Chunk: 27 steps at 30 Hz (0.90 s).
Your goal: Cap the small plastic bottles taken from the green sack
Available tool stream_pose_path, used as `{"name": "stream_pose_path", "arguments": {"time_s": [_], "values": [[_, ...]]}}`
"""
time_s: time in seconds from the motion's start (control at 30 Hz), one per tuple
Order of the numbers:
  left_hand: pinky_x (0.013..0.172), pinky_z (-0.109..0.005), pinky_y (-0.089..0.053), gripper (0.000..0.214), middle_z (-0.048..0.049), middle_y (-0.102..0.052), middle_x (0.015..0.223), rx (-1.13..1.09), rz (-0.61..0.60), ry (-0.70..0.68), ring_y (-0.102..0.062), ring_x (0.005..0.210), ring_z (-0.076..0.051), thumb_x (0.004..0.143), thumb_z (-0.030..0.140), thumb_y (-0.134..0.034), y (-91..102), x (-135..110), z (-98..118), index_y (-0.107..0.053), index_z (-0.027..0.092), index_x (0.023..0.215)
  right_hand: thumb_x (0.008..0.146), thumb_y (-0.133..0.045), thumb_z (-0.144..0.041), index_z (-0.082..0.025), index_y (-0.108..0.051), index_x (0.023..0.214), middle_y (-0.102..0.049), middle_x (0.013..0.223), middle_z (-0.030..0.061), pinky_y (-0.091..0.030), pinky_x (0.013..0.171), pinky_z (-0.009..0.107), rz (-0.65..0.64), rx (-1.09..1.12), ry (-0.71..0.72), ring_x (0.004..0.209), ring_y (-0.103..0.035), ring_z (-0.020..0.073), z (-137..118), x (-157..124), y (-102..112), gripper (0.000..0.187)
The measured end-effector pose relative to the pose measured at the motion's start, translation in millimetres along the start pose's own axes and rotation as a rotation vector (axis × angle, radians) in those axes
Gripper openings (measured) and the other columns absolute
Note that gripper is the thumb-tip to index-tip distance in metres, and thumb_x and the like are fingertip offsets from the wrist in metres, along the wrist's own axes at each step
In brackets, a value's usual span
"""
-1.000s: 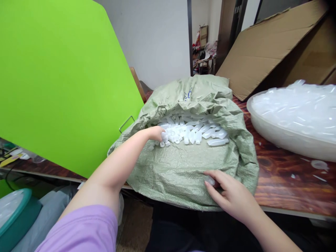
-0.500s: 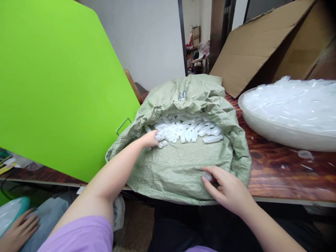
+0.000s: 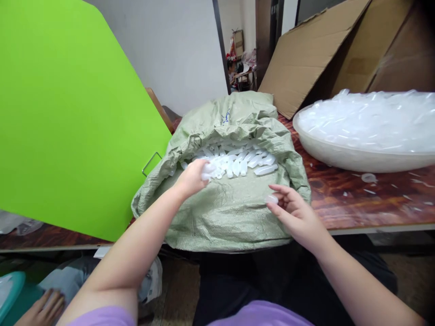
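A green woven sack [image 3: 231,213] lies open on the wooden table [image 3: 367,203], full of small translucent white plastic bottles [image 3: 238,160]. My left hand [image 3: 192,177] is at the sack's mouth, fingers closed round one of these bottles [image 3: 208,170]. My right hand [image 3: 294,213] hovers over the sack's front, pinching a small clear plastic cap [image 3: 272,198] between thumb and fingertips.
A wide white basin [image 3: 356,156] heaped with clear plastic pieces stands at the right. A bright green board [image 3: 68,113] leans at the left, cardboard [image 3: 306,54] behind. Another person's hand [image 3: 44,308] rests low at the bottom left near a teal tub [image 3: 8,290].
My left hand has drawn back from the pile with a bottle in it. My right hand has lifted off the sack with the cap. The view has shifted so everything sits further left.
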State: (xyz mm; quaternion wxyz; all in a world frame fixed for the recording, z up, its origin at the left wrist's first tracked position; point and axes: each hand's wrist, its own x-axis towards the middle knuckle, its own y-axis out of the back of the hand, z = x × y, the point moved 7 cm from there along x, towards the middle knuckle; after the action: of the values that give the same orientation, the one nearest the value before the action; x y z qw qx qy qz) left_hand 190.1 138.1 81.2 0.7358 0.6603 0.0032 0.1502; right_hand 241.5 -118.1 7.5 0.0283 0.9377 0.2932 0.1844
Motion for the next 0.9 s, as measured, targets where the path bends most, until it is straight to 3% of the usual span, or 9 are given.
{"name": "stream_pose_path", "arguments": {"time_s": [0.07, 0.13, 0.2, 0.27, 0.37, 0.5, 0.67, 0.77, 0.9], "values": [[0.093, -0.032, -0.040, 0.047, -0.0086, -0.054, 0.114, -0.151, 0.011, -0.201, -0.051, 0.105, -0.021, 0.069, 0.018, -0.054, 5.8, -28, 44, -0.047, 0.015, 0.116, 0.082, -0.060, -0.034, -0.020, -0.051, 0.108, -0.057, 0.085, 0.0027, -0.049, 0.069, 0.024, 0.001, 0.072, -0.016, 0.076, -0.056, 0.0123, -11, -6, 1, 0.031], [0.091, -0.034, -0.041, 0.045, -0.0084, -0.056, 0.108, -0.269, -0.086, -0.374, -0.052, 0.101, -0.020, 0.069, 0.018, -0.055, 2.1, -60, 86, -0.048, 0.014, 0.113, 0.080, -0.063, -0.029, -0.022, -0.056, 0.102, -0.059, 0.087, 0.0017, -0.048, 0.072, 0.022, -0.033, 0.034, 0.062, 0.079, -0.057, 0.0116, -32, -14, 1, 0.025], [0.088, -0.033, -0.042, 0.042, -0.0074, -0.058, 0.102, -0.397, -0.204, -0.428, -0.054, 0.094, -0.019, 0.068, 0.017, -0.056, -5.1, -88, 115, -0.049, 0.014, 0.110, 0.080, -0.064, -0.024, -0.024, -0.058, 0.105, -0.061, 0.092, 0.0005, -0.046, 0.076, 0.022, -0.140, -0.045, 0.203, 0.085, -0.057, 0.0112, -55, -22, -3, 0.026], [0.081, -0.029, -0.044, 0.040, -0.0055, -0.059, 0.095, -0.577, -0.323, -0.389, -0.054, 0.086, -0.017, 0.065, 0.015, -0.057, -14.5, -109, 131, -0.051, 0.015, 0.105, 0.081, -0.063, -0.020, -0.026, -0.057, 0.109, -0.063, 0.095, -0.0002, -0.046, 0.078, 0.022, -0.326, -0.116, 0.320, 0.088, -0.058, 0.0107, -73, -33, -10, 0.030], [0.067, -0.023, -0.044, 0.034, -0.0023, -0.058, 0.087, -0.866, -0.604, -0.247, -0.053, 0.074, -0.012, 0.066, 0.018, -0.060, -39.2, -131, 142, -0.053, 0.015, 0.099, 0.082, -0.060, -0.019, -0.023, -0.057, 0.111, -0.064, 0.096, 0.0013, -0.046, 0.078, 0.021, -0.582, -0.185, 0.360, 0.089, -0.058, 0.0103, -81, -48, -17, 0.029], [0.061, -0.020, -0.042, 0.035, 0.0008, -0.055, 0.082, -1.197, -1.024, -0.087, -0.050, 0.070, -0.009, 0.063, 0.025, -0.069, -74.0, -154, 151, -0.054, 0.015, 0.094, 0.087, -0.053, -0.016, -0.022, -0.060, 0.111, -0.063, 0.104, 0.0042, -0.047, 0.075, 0.020, -0.737, -0.332, 0.432, 0.091, -0.058, 0.0106, -82, -68, -20, 0.026], [0.057, -0.017, -0.040, 0.040, 0.0045, -0.052, 0.070, -1.423, -1.385, 0.102, -0.047, 0.061, -0.006, 0.051, 0.022, -0.079, -105.7, -171, 157, -0.053, 0.014, 0.080, 0.091, -0.041, -0.015, -0.019, -0.057, 0.118, -0.062, 0.114, 0.0079, -0.049, 0.080, 0.032, -0.860, -0.522, 0.607, 0.103, -0.055, 0.0196, -74, -91, -29, 0.031], [0.052, -0.018, -0.039, 0.042, 0.0051, -0.051, 0.064, -1.423, -1.502, 0.170, -0.047, 0.055, -0.006, 0.046, 0.024, -0.081, -117.1, -177, 159, -0.053, 0.014, 0.075, 0.092, -0.042, -0.021, -0.019, -0.060, 0.114, -0.064, 0.107, 0.0080, -0.049, 0.077, 0.029, -0.885, -0.472, 0.468, 0.096, -0.059, 0.0173, -57, -92, -33, 0.029], [0.049, -0.017, -0.037, 0.035, 0.0053, -0.051, 0.065, -1.303, -1.445, 0.079, -0.045, 0.054, -0.006, 0.051, 0.023, -0.076, -123.8, -172, 158, -0.052, 0.015, 0.075, 0.087, -0.048, -0.045, -0.017, -0.067, 0.085, -0.064, 0.069, 0.0026, -0.043, 0.053, 0.021, -0.840, -0.454, -0.058, 0.060, -0.058, 0.0113, -18, -86, -35, 0.034]]}}
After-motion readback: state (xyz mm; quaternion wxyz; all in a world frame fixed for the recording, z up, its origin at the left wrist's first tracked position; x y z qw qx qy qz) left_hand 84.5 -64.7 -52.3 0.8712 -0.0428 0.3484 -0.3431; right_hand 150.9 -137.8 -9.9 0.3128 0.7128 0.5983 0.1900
